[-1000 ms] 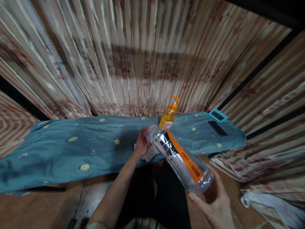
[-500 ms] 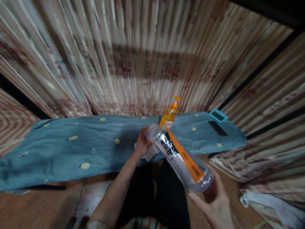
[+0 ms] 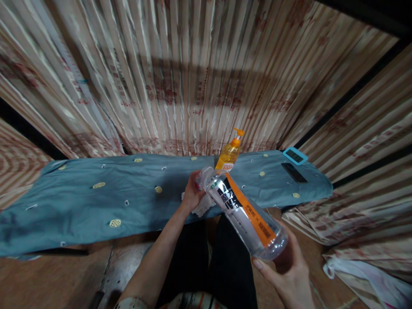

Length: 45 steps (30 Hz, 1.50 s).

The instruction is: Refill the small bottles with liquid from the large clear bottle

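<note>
Pleated, striped curtains [image 3: 180, 86] with reddish print, hung behind and at both sides; before them, one long narrow surface under a blue-green cloth [image 3: 80, 206] with yellow oval motifs. Listed from left to right: brown tiled floor [image 3: 58, 279], below the cloth's front edge. One patterned sleeve [image 3: 131, 302], at my left arm. My left hand [image 3: 193, 193], fingers curled closely about the neck end of a clear bottle; a trace of red shows there, too small to identify. Dark trousers [image 3: 186, 262], mine, under the arms. One crumpled white piece [image 3: 202, 207], partly hidden by that hand, material uncertain. One pump dispenser [image 3: 228, 155], amber contents, orange head, standing beyond the clear bottle, its foot hidden. One clear bottle [image 3: 244, 214], orange, black and white label, held aslant above the cloth's front edge and my lap, neck to upper left, base to lower right. My right hand [image 3: 288, 268], fingers spread part-way and cupped about the base, thumb at the near side. One dark phone [image 3: 293, 172], lying flat. One blue-framed device [image 3: 295, 156], just behind it. One white cloth [image 3: 360, 274], low at far right.
</note>
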Tool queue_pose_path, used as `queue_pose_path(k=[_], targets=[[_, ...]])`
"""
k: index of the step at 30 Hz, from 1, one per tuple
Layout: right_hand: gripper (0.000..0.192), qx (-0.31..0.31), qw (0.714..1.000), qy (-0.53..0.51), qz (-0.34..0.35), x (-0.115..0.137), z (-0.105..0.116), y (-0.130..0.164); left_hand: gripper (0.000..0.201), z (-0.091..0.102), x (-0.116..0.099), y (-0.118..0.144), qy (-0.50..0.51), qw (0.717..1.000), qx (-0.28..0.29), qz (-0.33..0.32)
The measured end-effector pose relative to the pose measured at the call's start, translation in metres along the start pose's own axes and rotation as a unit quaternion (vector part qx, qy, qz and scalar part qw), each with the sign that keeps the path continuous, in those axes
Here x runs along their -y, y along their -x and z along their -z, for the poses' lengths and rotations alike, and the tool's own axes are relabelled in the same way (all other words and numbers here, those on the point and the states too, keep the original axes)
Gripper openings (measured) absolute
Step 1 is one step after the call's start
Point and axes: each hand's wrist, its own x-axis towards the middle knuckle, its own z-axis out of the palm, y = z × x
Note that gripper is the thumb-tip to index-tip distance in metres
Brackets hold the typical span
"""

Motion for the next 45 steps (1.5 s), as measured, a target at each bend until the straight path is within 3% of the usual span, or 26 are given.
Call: queue_pose_path(k=[45], targets=[[0.083,0.001,1.000,0.017,0.002,0.0014,-0.0026,0.0035,0.080,-0.0005,-0.0018,0.0001,-0.001,1.000,0.001,0.012]])
